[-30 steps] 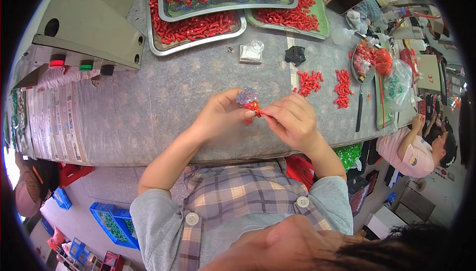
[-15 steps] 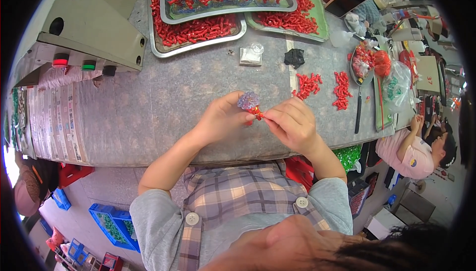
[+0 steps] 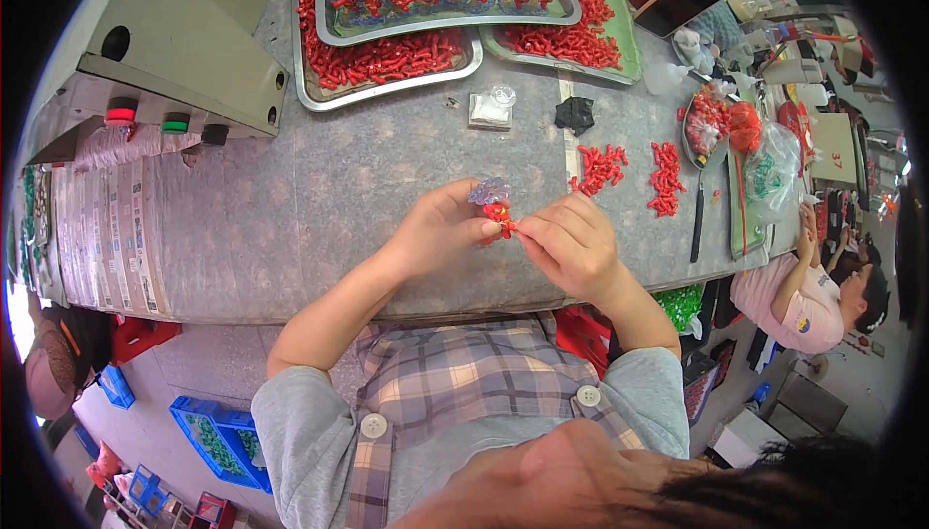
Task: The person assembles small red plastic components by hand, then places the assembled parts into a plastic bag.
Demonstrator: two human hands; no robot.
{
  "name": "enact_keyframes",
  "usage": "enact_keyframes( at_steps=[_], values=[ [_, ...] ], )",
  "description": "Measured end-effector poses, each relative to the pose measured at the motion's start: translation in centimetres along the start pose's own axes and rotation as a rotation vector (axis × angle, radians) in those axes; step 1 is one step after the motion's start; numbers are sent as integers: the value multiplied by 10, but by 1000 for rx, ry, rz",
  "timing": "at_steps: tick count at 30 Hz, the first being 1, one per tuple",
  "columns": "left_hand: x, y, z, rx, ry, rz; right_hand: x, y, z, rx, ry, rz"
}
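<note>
Above the near part of the table, my left hand (image 3: 436, 229) pinches a small red plastic figure (image 3: 497, 212) with a clear bluish, frilly piece (image 3: 491, 190) on its top. From the other side my right hand (image 3: 571, 242) has thumb and forefinger closed on a small red part at the figure's right side; the fingertips hide most of it. The two hands nearly meet. Just beyond my right hand lie two small piles of red plastic parts, one (image 3: 600, 169) nearer the middle and another (image 3: 667, 179) farther right.
Metal trays (image 3: 387, 98) heaped with red parts stand at the back, beside a green tray (image 3: 619, 72). A grey machine (image 3: 194, 64) with buttons occupies the left. A small white box (image 3: 490, 113), a black crumpled piece (image 3: 575, 115) and a black-handled tool (image 3: 698, 224) lie about. A co-worker (image 3: 789, 302) sits at right.
The figure has turned slightly in my left fingers, so its red and yellow front shows more and the clear piece looks flatter. Both hands stay almost in place.
</note>
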State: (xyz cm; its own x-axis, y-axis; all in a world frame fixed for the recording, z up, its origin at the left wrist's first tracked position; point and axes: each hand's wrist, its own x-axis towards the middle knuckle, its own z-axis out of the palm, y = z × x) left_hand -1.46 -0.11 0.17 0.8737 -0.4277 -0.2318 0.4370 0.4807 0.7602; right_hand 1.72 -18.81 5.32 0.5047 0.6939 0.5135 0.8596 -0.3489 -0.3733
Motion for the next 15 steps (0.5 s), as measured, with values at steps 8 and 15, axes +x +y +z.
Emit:
enact_keyframes(
  at_steps=[8, 15],
  values=[
    [1, 2, 1, 19, -4, -69, 1, 1, -2, 3, -33, 24],
    [2, 3, 1, -93, -8, -91, 6, -1, -5, 30, -80, 113]
  ],
)
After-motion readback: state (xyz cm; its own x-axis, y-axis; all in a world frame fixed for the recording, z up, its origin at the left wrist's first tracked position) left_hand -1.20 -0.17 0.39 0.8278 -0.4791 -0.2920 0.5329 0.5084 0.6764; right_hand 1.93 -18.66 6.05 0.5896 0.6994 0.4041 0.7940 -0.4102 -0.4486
